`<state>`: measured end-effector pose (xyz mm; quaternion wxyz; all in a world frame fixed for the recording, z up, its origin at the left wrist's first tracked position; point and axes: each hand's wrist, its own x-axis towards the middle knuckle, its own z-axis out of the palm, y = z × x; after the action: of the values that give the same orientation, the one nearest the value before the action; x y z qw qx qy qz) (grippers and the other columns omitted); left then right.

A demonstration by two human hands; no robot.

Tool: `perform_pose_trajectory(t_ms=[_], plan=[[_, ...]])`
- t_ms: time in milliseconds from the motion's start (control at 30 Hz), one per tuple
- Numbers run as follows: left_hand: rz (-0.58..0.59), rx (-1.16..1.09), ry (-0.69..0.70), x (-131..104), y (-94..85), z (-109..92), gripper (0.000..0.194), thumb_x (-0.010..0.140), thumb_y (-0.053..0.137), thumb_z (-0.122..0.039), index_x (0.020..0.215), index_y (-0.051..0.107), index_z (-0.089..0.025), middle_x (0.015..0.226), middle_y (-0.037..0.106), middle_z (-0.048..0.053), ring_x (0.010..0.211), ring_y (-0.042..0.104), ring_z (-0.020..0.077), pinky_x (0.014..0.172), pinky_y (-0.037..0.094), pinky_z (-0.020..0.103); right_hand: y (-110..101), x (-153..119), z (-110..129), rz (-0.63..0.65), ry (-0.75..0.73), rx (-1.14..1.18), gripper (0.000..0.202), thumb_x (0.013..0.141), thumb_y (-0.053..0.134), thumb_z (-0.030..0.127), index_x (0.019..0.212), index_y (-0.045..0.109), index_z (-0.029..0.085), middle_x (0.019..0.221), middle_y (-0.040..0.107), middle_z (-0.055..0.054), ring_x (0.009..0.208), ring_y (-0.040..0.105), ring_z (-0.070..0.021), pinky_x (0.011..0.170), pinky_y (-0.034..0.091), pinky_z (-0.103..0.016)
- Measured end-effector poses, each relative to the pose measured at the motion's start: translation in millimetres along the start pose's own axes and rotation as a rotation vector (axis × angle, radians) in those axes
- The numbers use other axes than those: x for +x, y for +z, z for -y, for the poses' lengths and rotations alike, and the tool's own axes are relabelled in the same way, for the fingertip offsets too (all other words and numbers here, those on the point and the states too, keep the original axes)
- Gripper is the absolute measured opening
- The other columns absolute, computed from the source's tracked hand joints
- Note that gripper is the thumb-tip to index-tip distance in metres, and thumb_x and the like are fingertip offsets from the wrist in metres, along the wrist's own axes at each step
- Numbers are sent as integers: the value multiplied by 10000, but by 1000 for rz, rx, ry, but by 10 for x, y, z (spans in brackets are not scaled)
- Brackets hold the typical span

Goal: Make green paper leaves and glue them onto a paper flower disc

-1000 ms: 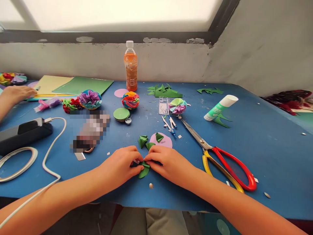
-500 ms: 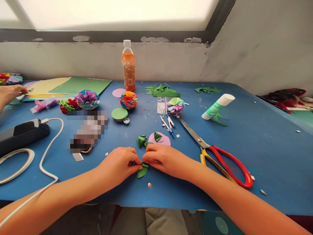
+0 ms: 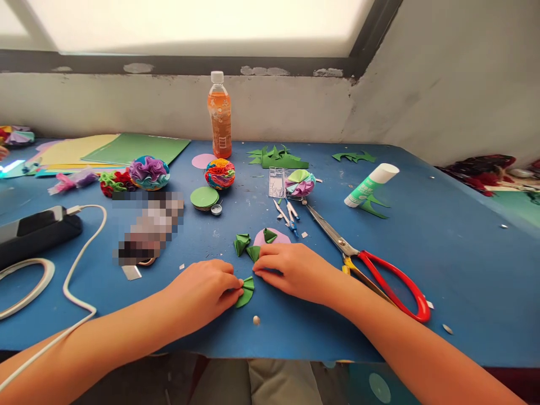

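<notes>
My left hand [image 3: 214, 291] pinches the edge of a green paper piece [image 3: 245, 293], partly circular with folds, on the blue table near its front edge. Just to the right, my right hand [image 3: 291, 269] is slightly apart from that piece, palm down, its fingers loosely stretched out and holding nothing I can see. Beyond my fingers lie folded green pieces: one [image 3: 242, 244] on the table, another [image 3: 269, 235] on a pink paper disc [image 3: 279, 238], and a third [image 3: 253, 253] beside the right fingertips, which partly overlap it.
Large red-handled scissors [image 3: 394, 281] lie beside my right forearm, with a compass [image 3: 291, 215] near their tip. A glue stick [image 3: 371, 185], a drink bottle [image 3: 220, 126], green discs [image 3: 204, 196] and paper balls [image 3: 220, 173] stand farther back. A white cable [image 3: 80, 270] crosses my left forearm.
My right hand has moved slightly up and away from the green paper, while my left hand still pinches it. The other person's hand at the far left has mostly left the view.
</notes>
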<state>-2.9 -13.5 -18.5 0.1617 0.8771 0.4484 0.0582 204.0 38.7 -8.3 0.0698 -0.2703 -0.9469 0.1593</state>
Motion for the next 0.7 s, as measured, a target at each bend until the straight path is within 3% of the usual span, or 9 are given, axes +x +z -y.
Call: perform_pose_trajectory(t_ms=[233, 400, 500, 700], plan=[[-17, -204, -92, 47, -47, -7, 266, 871, 451, -290, 808, 691, -194, 707, 622, 17, 650, 567, 139, 600, 380, 236, 83, 58, 21, 26, -54, 37, 112, 870, 512, 192, 853, 623, 180, 799, 606, -9, 705, 559, -111, 615, 398, -216], [-84, -224, -176, 67, -110, -6, 238, 854, 473, -325, 810, 678, -212, 739, 666, -6, 631, 572, 132, 579, 370, 234, 82, 44, 42, -156, -138, -148, 199, 917, 422, 235, 841, 594, 172, 755, 596, -27, 649, 531, -130, 571, 375, -246], [-154, -253, -197, 67, -134, -21, 214, 843, 497, -318, 815, 686, -222, 735, 687, -15, 625, 578, 124, 561, 375, 223, 55, 30, 61, -264, -153, -132, 206, 921, 415, 234, 859, 602, 172, 784, 625, -41, 673, 552, -133, 599, 396, -249], [-412, -175, -25, 53, -53, 26, 207, 849, 517, -287, 830, 704, -200, 755, 708, 27, 669, 600, 133, 560, 419, 218, 36, 21, 106, -295, -6, 217, 137, 876, 517, 252, 891, 633, 180, 852, 675, -49, 738, 601, -137, 671, 458, -257]])
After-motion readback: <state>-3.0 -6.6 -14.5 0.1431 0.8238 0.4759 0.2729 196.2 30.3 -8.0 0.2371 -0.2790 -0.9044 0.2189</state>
